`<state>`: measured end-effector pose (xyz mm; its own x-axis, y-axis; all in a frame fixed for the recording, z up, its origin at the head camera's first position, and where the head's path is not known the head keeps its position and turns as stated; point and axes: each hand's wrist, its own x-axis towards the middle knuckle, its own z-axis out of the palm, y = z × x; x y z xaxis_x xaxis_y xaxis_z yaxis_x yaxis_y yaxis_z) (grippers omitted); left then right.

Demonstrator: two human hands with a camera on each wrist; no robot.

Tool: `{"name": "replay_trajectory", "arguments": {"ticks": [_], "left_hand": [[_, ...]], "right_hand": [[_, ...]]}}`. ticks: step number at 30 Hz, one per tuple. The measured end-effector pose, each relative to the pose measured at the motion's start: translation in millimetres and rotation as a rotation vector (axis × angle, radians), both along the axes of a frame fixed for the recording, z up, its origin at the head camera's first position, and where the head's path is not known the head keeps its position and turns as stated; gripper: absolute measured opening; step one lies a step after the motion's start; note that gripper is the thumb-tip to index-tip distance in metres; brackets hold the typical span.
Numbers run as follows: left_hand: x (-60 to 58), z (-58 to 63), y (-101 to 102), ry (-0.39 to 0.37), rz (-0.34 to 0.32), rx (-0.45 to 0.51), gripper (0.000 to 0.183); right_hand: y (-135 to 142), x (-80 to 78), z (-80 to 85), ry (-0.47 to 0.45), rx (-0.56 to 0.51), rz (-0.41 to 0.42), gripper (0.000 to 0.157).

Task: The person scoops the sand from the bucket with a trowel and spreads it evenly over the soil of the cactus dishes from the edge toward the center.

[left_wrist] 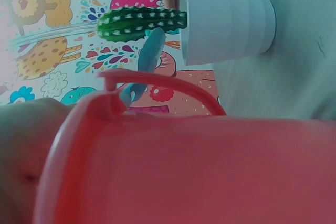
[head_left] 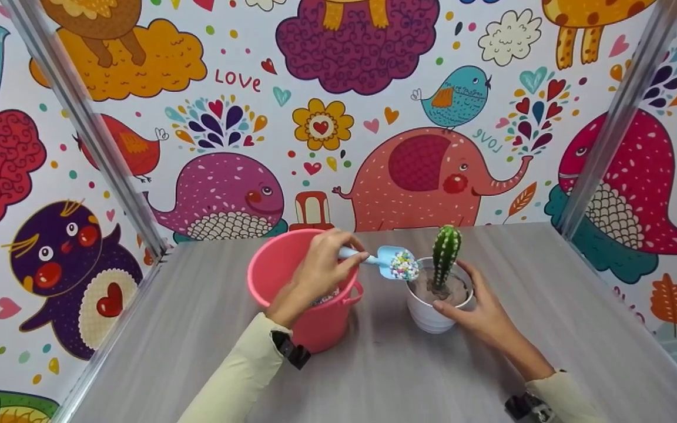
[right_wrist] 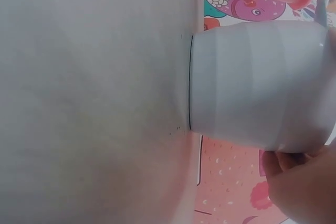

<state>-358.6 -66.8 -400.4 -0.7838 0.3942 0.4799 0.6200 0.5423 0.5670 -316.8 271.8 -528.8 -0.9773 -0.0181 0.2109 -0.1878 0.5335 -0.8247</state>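
My left hand (head_left: pixel 318 270) pinches the handle of a small light-blue toy shovel (head_left: pixel 384 260) above the right side of a pink bucket (head_left: pixel 325 330). Small multicoloured pebbles (head_left: pixel 403 265) fill the shovel's blade, whose tip overlaps the left rim of a white flowerpot (head_left: pixel 432 320) in the head view. A green cactus (head_left: pixel 446 252) stands upright in the pot, in greyish-brown soil (head_left: pixel 459 286). With its thumb at the near rim and fingers round the far side, my right hand (head_left: pixel 484 311) grips the pot. In the right wrist view, the ribbed pot (right_wrist: pixel 257 82) has its base at the tabletop.
Bucket and pot stand side by side on a grey wood-grain table (head_left: pixel 397 382). A loop handle (head_left: pixel 355 294) sticks out from the bucket's right side. Cartoon-printed panels (head_left: pixel 321 170) and metal corner posts (head_left: pixel 609 123) bound the table behind and at both sides.
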Motion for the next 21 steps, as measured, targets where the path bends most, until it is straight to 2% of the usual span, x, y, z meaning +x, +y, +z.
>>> {"name": "replay_trajectory", "arguments": {"ticks": [10,15,21], "left_hand": [[-0.9,-6.9,6,0.036,-0.004,-0.027,0.014],[0.7,-7.3,10,0.072,0.012,-0.045,0.014],[2.2,-7.6,13,0.110,0.019,-0.062,0.014]], "right_hand": [[-6,4.6,4.3,0.004,0.051,-0.037,0.109],[-10,6.7,5.3,0.034,0.065,-0.051,0.109],[-8,5.7,5.1,0.024,0.087,-0.018,0.114]]}}
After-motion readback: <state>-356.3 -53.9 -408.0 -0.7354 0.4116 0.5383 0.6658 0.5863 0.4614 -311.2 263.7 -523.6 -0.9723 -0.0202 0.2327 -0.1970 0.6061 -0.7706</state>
